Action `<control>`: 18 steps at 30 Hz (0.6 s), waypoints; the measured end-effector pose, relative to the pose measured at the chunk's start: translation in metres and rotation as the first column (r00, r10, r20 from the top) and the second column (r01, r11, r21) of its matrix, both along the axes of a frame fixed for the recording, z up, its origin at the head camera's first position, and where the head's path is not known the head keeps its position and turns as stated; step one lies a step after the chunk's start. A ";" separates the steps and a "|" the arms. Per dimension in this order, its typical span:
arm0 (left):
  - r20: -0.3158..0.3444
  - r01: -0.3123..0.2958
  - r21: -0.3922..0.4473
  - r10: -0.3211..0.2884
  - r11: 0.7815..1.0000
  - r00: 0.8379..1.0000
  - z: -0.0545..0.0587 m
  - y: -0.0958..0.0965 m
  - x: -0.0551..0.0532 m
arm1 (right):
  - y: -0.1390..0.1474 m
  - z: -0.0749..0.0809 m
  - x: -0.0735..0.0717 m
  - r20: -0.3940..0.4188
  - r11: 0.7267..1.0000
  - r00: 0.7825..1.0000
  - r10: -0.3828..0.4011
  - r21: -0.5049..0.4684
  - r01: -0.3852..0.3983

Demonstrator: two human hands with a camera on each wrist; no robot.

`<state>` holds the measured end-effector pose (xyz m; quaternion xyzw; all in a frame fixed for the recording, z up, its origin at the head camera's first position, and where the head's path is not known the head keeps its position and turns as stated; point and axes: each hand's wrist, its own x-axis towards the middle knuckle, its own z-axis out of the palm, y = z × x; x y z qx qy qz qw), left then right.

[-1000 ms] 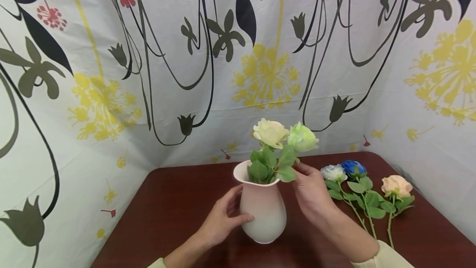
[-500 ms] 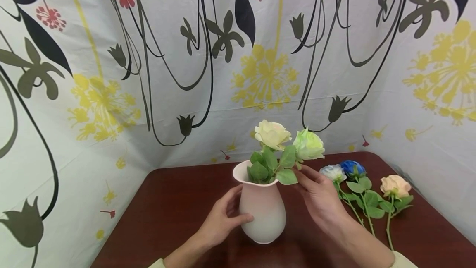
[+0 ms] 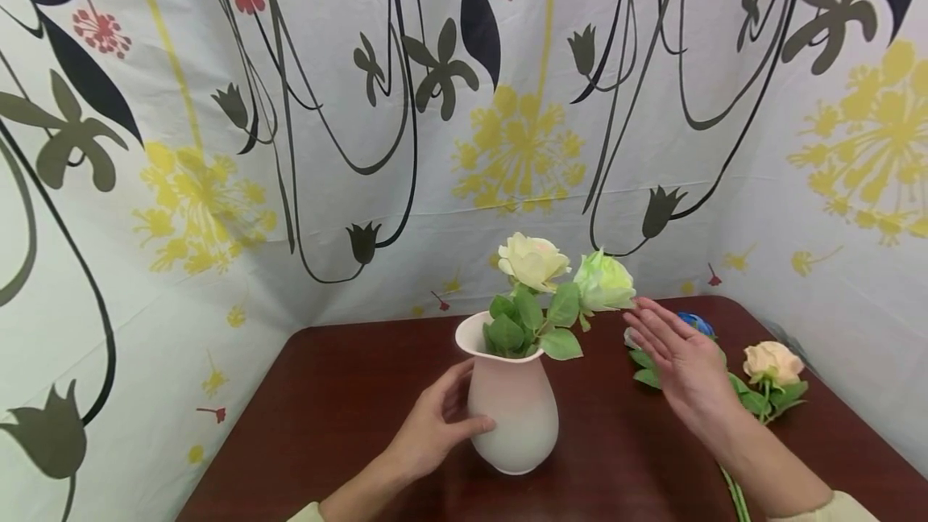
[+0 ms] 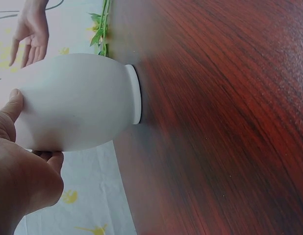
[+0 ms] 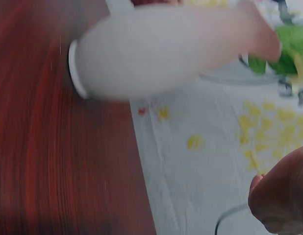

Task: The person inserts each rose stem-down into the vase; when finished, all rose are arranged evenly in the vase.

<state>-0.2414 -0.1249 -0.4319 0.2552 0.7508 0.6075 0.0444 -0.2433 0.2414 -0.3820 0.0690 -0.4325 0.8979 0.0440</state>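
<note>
**Vase held upright, right hand free beside the blooms**

Vase (image 3: 513,405), pale pink-white with a narrow foot, stands upright near the middle of the dark red wooden table (image 3: 341,409). The left hand (image 3: 435,425) grips the vase belly from the left: thumb curled across the front, fingers wrapped behind. The left wrist view confirms contact, with the thumb (image 4: 12,105) pressed on the vase wall (image 4: 78,100).

Two artificial roses stand in the vase mouth. The cream rose (image 3: 532,260) sits above the centre; the pale green rose (image 3: 604,282) leans out to the right over the rim. Green leaves (image 3: 532,325) fill the opening between them.

The right hand (image 3: 685,365) hovers to the right of the vase, just beside the pale green rose, fingers straight and spread, holding nothing. Whether a fingertip touches the petals cannot be told.

Obstructions: the right hand covers most of the stems lying on the table to the right. A blue rose (image 3: 698,322) shows only partly behind the fingers. A peach rose (image 3: 772,361) lies further right, well apart from the vase, with its leaves on the tabletop. A stem end (image 3: 735,498) runs toward the front edge under the right forearm.

Patterned fabric (image 3: 464,119) with yellow, red and dark floral print encloses the table on three sides.
</note>
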 end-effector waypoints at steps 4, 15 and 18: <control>0.003 0.001 0.000 -0.001 1.000 1.000 0.000 0.000 0.000 | 0.029 -0.013 -0.012 -0.036 0.999 0.999 0.034 -0.009 -0.034; 0.001 0.000 -0.012 0.000 1.000 1.000 0.002 0.000 0.000 | 0.088 -0.054 -0.032 0.169 0.913 0.986 -0.013 0.404 -0.057; 0.007 0.001 -0.012 -0.001 1.000 1.000 0.002 0.000 0.000 | 0.095 -0.059 -0.035 0.207 0.779 0.977 -0.056 0.621 -0.087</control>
